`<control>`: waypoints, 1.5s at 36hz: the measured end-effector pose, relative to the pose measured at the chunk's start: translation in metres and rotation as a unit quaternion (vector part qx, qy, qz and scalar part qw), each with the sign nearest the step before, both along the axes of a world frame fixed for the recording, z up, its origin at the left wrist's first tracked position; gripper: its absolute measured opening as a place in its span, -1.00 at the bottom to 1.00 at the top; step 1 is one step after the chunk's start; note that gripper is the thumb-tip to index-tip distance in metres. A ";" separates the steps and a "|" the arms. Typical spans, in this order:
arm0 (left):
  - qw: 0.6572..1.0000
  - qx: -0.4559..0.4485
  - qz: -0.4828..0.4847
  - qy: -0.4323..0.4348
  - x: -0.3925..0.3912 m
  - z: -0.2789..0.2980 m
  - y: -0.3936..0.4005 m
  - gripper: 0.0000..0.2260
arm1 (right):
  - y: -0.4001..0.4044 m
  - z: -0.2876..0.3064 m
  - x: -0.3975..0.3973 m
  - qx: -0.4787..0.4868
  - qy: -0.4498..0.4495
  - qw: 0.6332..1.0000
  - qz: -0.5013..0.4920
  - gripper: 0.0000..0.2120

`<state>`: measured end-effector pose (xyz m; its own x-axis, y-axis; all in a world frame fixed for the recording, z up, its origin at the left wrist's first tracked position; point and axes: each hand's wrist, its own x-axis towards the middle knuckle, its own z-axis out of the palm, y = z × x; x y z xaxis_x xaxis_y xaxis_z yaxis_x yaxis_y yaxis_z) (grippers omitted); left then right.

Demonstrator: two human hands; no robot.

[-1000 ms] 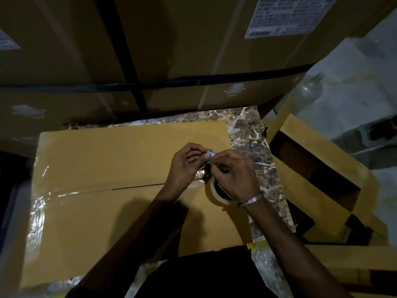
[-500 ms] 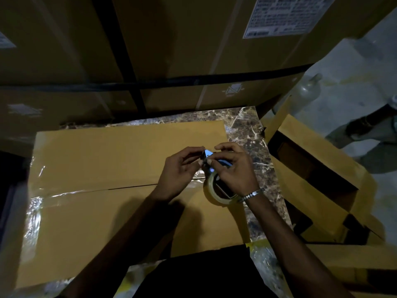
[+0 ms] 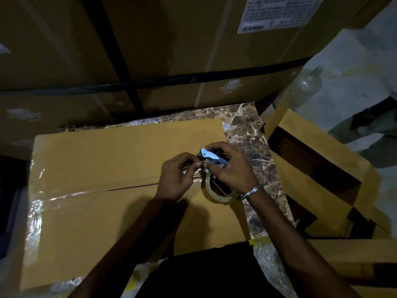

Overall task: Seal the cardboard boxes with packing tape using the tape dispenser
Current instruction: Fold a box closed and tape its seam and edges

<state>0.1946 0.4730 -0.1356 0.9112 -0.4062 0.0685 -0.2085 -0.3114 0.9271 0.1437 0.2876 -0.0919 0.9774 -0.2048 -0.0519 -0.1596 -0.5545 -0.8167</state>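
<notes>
We are gripping the blue tape dispenser (image 3: 212, 158) in our right hand (image 3: 233, 168), fingers curled round it, with its tape roll (image 3: 217, 195) hanging just below the grip. Our left hand (image 3: 177, 176) is pinching the loose tape end just left of that grip. Both hands are hovering over the cardboard box (image 3: 107, 164), above the right end of its flap seam (image 3: 131, 187).

It is dim in here. Big brown boxes (image 3: 161, 39) with black straps (image 3: 193, 79) make a wall at the back. A brown marble table (image 3: 247, 130) shows in the middle. The grey floor (image 3: 354, 61) lies to the right.
</notes>
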 end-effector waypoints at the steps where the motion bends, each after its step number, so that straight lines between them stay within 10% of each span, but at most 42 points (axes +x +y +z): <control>1: 1.000 0.004 0.005 0.010 0.000 -0.004 0.001 -0.91 | -0.002 0.001 -0.002 0.000 0.019 1.000 0.010 -0.53; 17: 0.992 -0.040 0.011 0.122 0.006 -0.002 0.003 -0.88 | -0.009 0.009 -0.015 -0.028 0.032 0.999 0.019 -0.54; 27: 0.998 -0.005 0.043 0.045 0.008 -0.005 -0.006 -0.68 | 0.009 0.016 -0.024 -0.243 0.080 0.963 -0.082 -0.69; 39: 0.992 -0.026 -0.022 0.123 0.022 0.004 -0.019 -0.81 | 0.033 0.001 -0.016 -0.182 0.119 0.962 -0.163 -0.72; 54: 0.972 -0.098 -0.040 0.210 0.020 0.010 -0.024 -0.84 | 0.027 -0.007 -0.033 -0.108 -0.038 0.983 -0.145 -0.89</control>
